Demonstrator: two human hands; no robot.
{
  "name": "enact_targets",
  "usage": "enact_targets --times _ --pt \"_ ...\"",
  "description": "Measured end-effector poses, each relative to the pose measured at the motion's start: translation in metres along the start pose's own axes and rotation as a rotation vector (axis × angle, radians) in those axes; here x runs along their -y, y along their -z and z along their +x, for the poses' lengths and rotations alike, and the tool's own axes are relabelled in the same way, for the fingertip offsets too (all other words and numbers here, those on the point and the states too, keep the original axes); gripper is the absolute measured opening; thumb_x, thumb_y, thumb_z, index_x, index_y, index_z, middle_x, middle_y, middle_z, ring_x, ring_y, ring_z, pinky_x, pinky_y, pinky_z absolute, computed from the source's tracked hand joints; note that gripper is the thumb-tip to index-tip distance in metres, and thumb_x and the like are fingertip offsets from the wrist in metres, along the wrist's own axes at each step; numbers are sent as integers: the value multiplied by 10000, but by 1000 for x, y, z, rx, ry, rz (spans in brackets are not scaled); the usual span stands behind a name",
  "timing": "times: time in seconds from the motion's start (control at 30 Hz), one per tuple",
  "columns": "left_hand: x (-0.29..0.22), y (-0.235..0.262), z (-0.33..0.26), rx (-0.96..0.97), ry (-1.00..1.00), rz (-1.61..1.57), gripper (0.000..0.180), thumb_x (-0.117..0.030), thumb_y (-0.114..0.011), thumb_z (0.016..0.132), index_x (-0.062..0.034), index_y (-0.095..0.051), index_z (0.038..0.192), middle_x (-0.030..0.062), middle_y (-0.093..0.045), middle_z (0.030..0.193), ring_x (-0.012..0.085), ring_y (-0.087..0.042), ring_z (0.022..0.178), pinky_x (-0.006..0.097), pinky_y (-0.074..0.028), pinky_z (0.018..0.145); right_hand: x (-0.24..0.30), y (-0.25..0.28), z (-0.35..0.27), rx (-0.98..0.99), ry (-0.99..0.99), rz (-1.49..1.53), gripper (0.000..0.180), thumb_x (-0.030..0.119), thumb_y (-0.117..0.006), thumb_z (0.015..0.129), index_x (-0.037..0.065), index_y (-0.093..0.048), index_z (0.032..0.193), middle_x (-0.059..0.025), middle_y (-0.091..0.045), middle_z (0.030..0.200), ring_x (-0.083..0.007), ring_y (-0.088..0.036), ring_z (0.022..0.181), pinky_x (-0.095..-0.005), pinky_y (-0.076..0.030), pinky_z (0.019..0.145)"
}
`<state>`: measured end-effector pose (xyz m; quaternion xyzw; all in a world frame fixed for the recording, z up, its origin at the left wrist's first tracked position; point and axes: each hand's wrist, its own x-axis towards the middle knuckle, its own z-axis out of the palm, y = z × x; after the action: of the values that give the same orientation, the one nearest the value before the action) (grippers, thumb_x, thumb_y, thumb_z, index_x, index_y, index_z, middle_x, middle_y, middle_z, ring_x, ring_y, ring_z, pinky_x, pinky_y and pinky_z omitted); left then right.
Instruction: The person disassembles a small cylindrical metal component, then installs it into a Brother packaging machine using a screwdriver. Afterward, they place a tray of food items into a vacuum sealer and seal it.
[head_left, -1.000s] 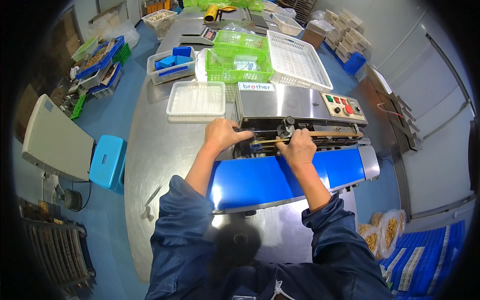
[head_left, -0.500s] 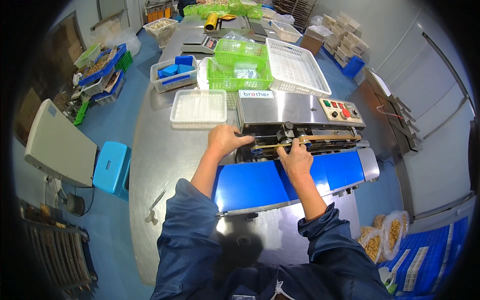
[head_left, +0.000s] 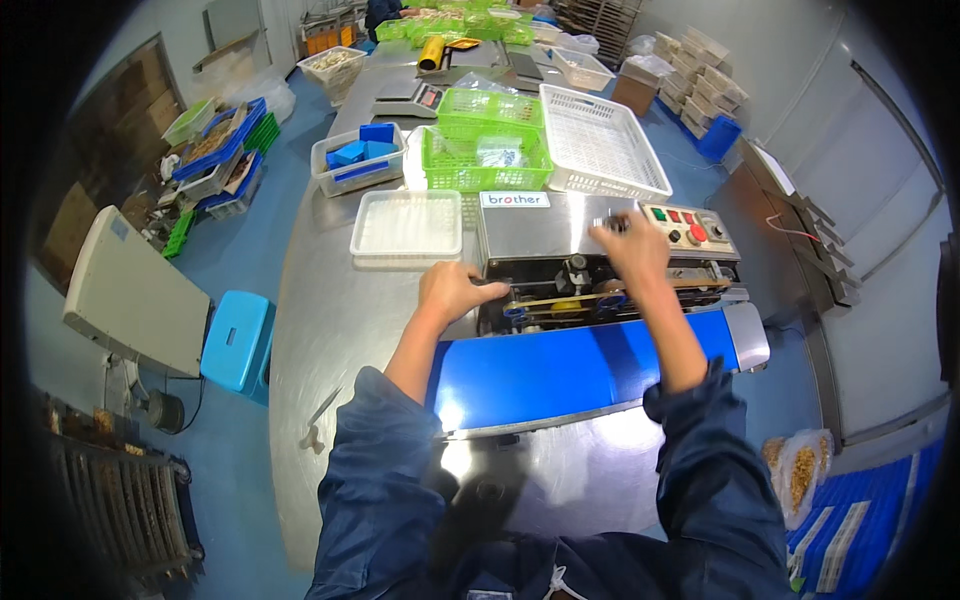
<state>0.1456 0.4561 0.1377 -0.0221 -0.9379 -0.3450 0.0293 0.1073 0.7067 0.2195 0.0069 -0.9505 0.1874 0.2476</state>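
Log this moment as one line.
left hand: at left end of machine | right hand: at machine top, beside control panel | blue belt: along machine front

We note a navy work garment, its cloth faintly glossy. On the left sleeve (head_left: 375, 490) we see deep creases and a loose, baggy cut; the right sleeve (head_left: 722, 470) matches in colour and fullness. Both end partway along the forearms in bunched, uneven cuffs. We record both the left hand (head_left: 455, 292) and right hand (head_left: 637, 250) as bare. On the dark garment front (head_left: 625, 568) we find a white tied cord (head_left: 558, 577), and beside it a pale rectangular patch (head_left: 490, 595), cut off by the lower edge.
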Motion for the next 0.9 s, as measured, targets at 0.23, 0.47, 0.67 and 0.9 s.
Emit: enact_targets --times 0.23,0.47,0.67,0.9 --pt "3 -2 5 36 -45 86 588 -649 -643 599 -75 -703 710 146 -646 679 296 -627 686 382 -486 630 -20 -50 52 366 -41 -86 452 395 -660 715 -23 -652 887 -253 -635 887 -379 -624 861 -419 -488 776" --pt "24 -18 2 -76 -80 114 632 -706 -647 566 -100 -724 731 94 -654 652 231 -641 651 329 -507 595 16 26 -203 1035 400 362 194 189 -625 799 5 -620 737 -195 -612 706 -336 -617 640 -410 -494 575" --pt "23 -18 6 -76 -86 145 640 -704 -642 569 -98 -724 759 95 -655 670 253 -643 685 356 -496 616 12 -40 -346 1135 316 276 513 284 -663 759 -69 -483 1084 -236 -536 1019 -379 -589 862 -437 -495 691" --pt "16 -7 5 48 -28 72 639 -671 -641 605 -51 -704 748 158 -645 685 294 -632 691 379 -481 636 -6 -54 -362 1236 237 334 287 279 -691 657 31 -657 797 -216 -621 783 -356 -616 752 -436 -492 707"
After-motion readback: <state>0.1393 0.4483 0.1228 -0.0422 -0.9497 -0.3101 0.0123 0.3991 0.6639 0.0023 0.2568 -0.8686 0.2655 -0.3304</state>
